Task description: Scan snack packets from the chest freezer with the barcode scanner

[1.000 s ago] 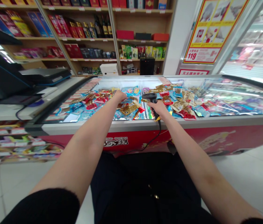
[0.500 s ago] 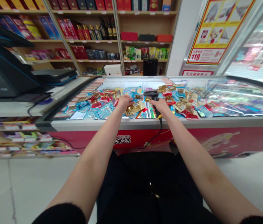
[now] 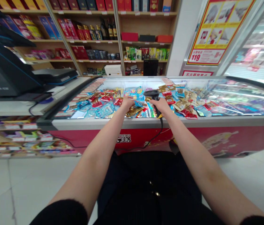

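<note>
My right hand is wrapped round the grip of a black barcode scanner, whose head points left over the chest freezer. A cable hangs from the bottom of its handle. To the left, my left hand is closed on the edge of a small blue packet, held nearly flat in front of the scanner. Beneath that hand lies a gold packet, partly covered by the fingers. Loose blue, red and gold packets are heaped to the left, and another heap lies to the right.
The chest freezer has a raised grey front rim. On the left, a counter carries a dark checkout machine. The scanner cable droops across the red front. Behind stand shelves of boxes and bottles.
My left hand has shifted slightly to the right and turned. The blue packet has come down and now appears flatter, seen more edge-on. The right hand and scanner stay nearly still.
</note>
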`<state>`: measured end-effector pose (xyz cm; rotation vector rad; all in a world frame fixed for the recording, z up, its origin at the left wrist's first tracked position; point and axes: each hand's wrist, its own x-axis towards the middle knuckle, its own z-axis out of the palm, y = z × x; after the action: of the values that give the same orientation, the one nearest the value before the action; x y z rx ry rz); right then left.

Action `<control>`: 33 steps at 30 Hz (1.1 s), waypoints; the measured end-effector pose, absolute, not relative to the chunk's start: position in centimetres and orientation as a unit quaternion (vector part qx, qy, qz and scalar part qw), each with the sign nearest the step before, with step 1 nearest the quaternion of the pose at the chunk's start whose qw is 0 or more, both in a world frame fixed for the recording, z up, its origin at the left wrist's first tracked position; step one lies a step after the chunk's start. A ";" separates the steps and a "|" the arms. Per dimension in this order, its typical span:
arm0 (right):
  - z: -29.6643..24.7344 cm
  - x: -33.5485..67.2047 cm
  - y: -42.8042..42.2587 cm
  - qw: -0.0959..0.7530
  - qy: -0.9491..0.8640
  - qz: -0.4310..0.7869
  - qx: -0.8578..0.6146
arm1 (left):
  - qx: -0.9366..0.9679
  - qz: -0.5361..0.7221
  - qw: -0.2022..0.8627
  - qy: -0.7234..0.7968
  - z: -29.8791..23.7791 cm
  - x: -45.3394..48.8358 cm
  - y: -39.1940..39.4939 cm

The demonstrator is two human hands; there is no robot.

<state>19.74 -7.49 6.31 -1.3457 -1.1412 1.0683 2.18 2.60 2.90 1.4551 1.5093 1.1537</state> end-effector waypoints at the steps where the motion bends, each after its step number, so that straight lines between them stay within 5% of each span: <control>1: 6.2 19.8 -7.5 0.512 -0.475 0.445 -0.560 | 0.581 0.433 0.353 0.591 2.9 2.2 2.5; 15: 5.7 20.0 -7.6 0.521 -0.462 0.447 -0.561 | 0.842 0.176 0.057 0.506 3.3 3.6 -0.4; 25: 6.3 20.0 -7.6 0.528 -0.460 0.441 -0.561 | 0.813 0.250 0.015 0.525 3.7 4.7 1.5; 33: 6.6 20.7 -7.7 0.534 -0.458 0.432 -0.564 | 0.726 0.347 0.128 0.580 4.3 3.5 3.1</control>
<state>20.68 -7.69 6.65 -1.3442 -1.0927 1.0293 3.50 3.10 4.34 2.1121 1.6854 1.0090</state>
